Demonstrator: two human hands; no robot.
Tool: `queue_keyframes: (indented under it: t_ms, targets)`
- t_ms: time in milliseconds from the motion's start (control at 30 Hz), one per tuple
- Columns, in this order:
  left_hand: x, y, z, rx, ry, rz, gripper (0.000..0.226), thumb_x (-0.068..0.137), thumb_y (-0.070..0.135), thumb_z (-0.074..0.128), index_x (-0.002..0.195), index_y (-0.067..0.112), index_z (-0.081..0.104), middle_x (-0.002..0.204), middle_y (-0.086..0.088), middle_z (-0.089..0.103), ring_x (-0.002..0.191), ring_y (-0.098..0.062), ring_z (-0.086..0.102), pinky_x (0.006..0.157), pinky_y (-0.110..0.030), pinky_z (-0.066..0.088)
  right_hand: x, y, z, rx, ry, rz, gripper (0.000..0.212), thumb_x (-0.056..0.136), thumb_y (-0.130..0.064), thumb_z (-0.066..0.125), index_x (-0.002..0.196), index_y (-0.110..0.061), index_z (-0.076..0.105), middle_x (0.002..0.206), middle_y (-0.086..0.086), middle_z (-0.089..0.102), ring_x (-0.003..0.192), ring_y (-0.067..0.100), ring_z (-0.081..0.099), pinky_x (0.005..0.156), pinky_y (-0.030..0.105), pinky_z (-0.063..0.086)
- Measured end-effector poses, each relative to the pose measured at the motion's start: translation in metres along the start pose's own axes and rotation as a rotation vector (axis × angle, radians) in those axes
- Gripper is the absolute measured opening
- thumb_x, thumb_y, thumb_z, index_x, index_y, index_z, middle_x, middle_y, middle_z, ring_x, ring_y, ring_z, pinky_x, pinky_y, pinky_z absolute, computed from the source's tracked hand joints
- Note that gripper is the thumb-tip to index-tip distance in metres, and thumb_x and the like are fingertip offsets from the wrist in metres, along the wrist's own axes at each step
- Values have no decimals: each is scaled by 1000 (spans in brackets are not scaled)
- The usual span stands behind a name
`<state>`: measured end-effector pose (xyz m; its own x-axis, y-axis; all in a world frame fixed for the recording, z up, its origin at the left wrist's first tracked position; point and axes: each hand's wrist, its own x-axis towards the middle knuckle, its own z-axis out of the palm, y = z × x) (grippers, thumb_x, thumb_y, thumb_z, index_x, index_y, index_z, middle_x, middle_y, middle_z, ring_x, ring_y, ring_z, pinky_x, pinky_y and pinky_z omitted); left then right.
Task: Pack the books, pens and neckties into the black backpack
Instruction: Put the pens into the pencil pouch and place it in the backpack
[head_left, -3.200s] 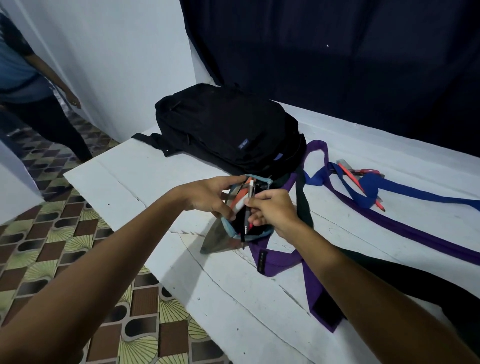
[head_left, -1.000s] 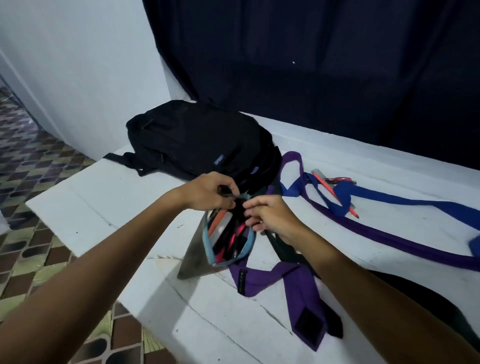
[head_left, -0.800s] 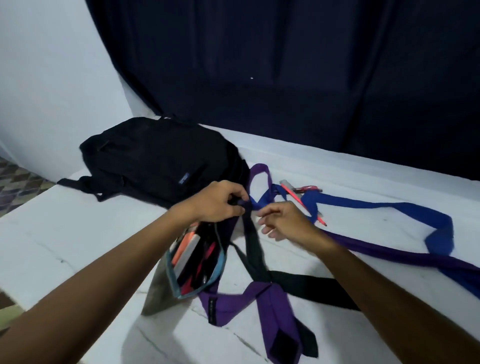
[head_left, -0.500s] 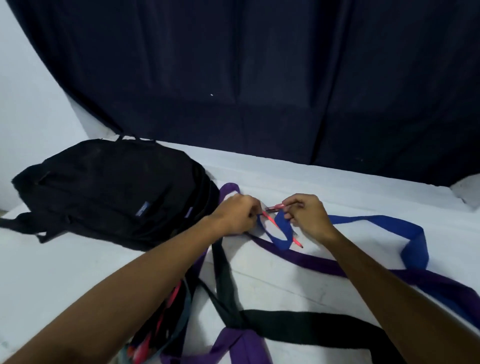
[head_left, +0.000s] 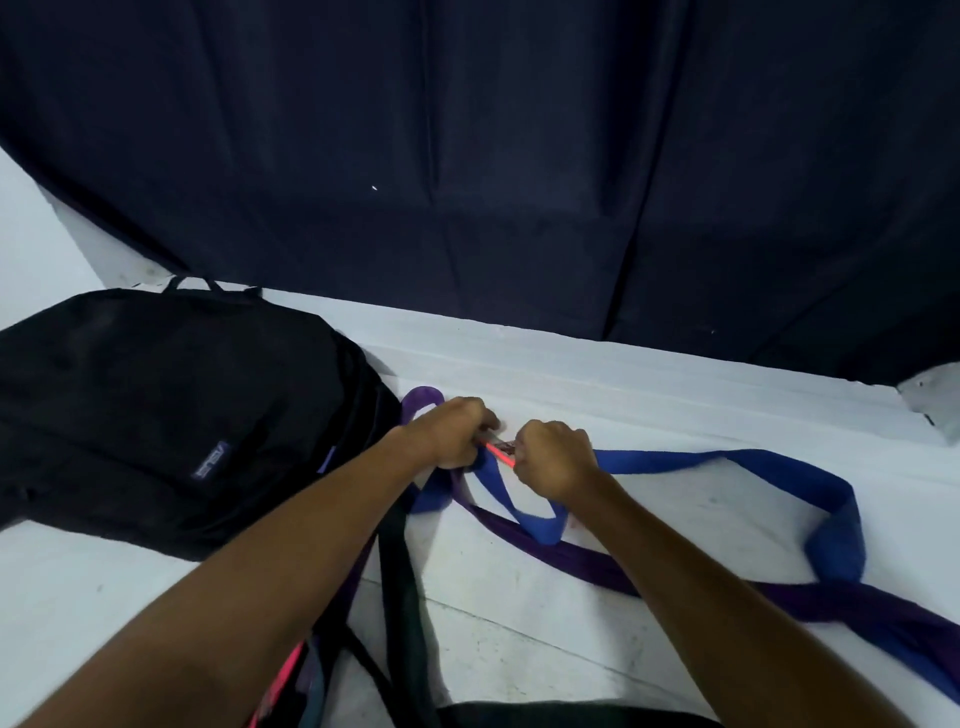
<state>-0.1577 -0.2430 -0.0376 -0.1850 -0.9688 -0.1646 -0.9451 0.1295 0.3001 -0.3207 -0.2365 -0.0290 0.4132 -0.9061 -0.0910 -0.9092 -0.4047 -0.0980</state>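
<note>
head view | left hand (head_left: 453, 432) and right hand (head_left: 551, 457) are curling round red pens (head_left: 497, 450), gripping them between the fists | pens are lying just right of black backpack (head_left: 171, 415), over blue necktie (head_left: 675, 462) | purple necktie (head_left: 597, 564) is crossing beneath on white table (head_left: 623, 379)
</note>
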Motion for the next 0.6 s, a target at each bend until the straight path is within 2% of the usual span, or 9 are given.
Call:
queue_keyframes:
  t_ms: [67, 167, 233, 300, 333, 400, 467, 533, 600]
  targets:
    - [2, 0, -2, -49, 29, 0, 37, 85, 2, 57, 119, 11, 66, 118, -6, 61, 107, -21, 57, 84, -20, 41, -2, 4, -1, -29, -42, -9, 19, 93, -24, 54, 108, -14, 58, 97, 6, 63, 86, 23, 53, 77, 33, 35]
    - [3, 0, -6, -168, 46, -25, 29, 78, 0, 71, 105, 11, 72, 90, 0, 63, 82, -13, 57, 72, -16, 43, -4, 14, -1, 82, -86, 40, 24, 93, -26, 57, 112, -11, 61, 97, 6, 66, 84, 22, 57, 72, 31, 40]
    - [2, -2, -11, -359, 60, -63, 25, 75, -4, 75, 94, 12, 75, 74, 5, 59, 72, -12, 55, 66, -16, 43, -2, 24, -5, 402, -60, 132, 22, 89, -27, 64, 97, -7, 70, 84, 7, 67, 77, 24, 61, 65, 33, 45]
    - [-2, -2, -20, -566, 108, -86, 25, 78, -12, 67, 85, 12, 74, 68, 5, 59, 66, -10, 55, 64, -17, 45, -3, 34, -13, 772, 72, 182, 16, 84, -16, 70, 78, -1, 70, 78, 10, 69, 77, 26, 64, 70, 34, 52]
    - [-4, -1, -25, -665, 136, -101, 27, 81, -14, 62, 83, 10, 73, 66, 4, 61, 63, -8, 56, 63, -17, 47, -5, 37, -19, 948, 161, 196, 13, 84, -7, 67, 74, 0, 69, 77, 11, 68, 76, 26, 64, 74, 35, 53]
    - [-9, 5, -35, -880, 211, -118, 30, 85, -16, 56, 81, 9, 72, 62, 5, 64, 62, -8, 60, 66, -22, 52, -10, 40, -31, 1252, 314, 225, 16, 89, 0, 56, 78, -3, 66, 79, 15, 67, 76, 26, 63, 81, 41, 54]
    - [-14, 13, -45, -1085, 292, -92, 30, 87, -16, 55, 81, 8, 71, 68, -1, 65, 72, -17, 66, 72, -27, 58, -15, 40, -44, 1553, 421, 246, 17, 94, -1, 48, 84, -5, 61, 83, 18, 67, 80, 28, 67, 83, 40, 56]
    - [-19, 23, -56, -1227, 385, -50, 24, 88, -14, 56, 85, 6, 69, 78, -9, 64, 79, -23, 70, 75, -32, 59, -19, 40, -58, 1813, 481, 239, 16, 97, -3, 45, 87, -6, 56, 83, 18, 67, 81, 32, 70, 82, 41, 58]
    - [-24, 32, -69, -1329, 514, -4, 20, 92, -9, 55, 88, 6, 68, 78, -8, 65, 78, -23, 71, 80, -40, 57, -22, 40, -70, 1991, 514, 208, 14, 99, -5, 43, 89, -8, 53, 78, 15, 65, 77, 31, 70, 78, 42, 58]
